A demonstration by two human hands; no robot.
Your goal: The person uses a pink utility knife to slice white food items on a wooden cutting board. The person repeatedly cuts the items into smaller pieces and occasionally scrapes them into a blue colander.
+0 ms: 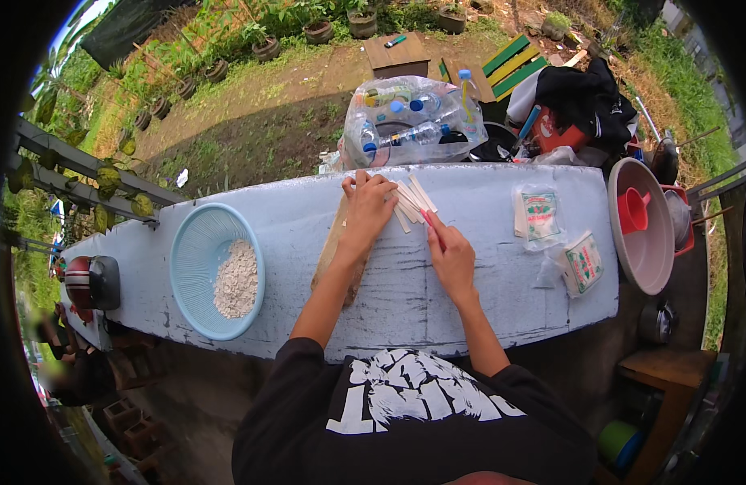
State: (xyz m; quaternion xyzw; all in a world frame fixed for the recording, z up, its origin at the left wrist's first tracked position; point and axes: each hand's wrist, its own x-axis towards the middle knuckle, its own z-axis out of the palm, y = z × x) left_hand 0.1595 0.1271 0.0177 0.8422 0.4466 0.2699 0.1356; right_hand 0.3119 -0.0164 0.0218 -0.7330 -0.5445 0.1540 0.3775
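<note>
Pale flat strips lie fanned out on the light blue table, near its far edge. My left hand is over the top end of a wooden board beside the strips, fingers bent; what lies beneath its fingertips is hidden. My right hand is closed around a red handle, which points at the strips; the tool's blade, if any, cannot be made out. To the left, a light blue plastic basket holds a heap of small pale cut pieces. Two printed plastic packets lie at the right.
A large basin with a red dipper stands at the table's right end. A clear bag of plastic bottles is beyond the far edge. A red-striped helmet sits at the left end. People are at the far left.
</note>
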